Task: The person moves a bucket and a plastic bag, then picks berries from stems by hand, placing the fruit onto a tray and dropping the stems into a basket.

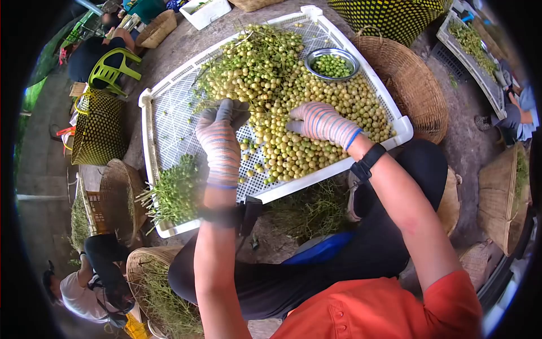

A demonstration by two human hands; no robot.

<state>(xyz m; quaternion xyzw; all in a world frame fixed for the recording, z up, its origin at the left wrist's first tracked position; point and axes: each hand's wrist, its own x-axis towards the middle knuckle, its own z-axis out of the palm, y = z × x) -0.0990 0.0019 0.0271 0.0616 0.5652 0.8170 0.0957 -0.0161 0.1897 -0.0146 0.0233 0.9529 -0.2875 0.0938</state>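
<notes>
My left hand [219, 135], in a striped glove with grey fingers, is closed above the tray at the near left edge of a heap of stemmed fruits [248, 62]. Thin stems show beside its fingertips, but what it grips is not clear. Over loose yellowish round fruits [305, 155] is my right hand [327, 123], gloved alike, its fingers curled toward the left. Whatever lies inside them is hidden. Both hands work above a white perforated tray [161, 121]. A metal bowl [309, 61] of green fruits sits at the tray's far right. Bundled green stems [175, 192] lie at its near left corner.
A wicker basket [418, 85] stands against the tray's right side. Another basket [149, 260] full of stems is at my near left. Loose stems [316, 206] lie below the tray. Beyond are a green chair [110, 70], a woven bag [99, 127] and other people.
</notes>
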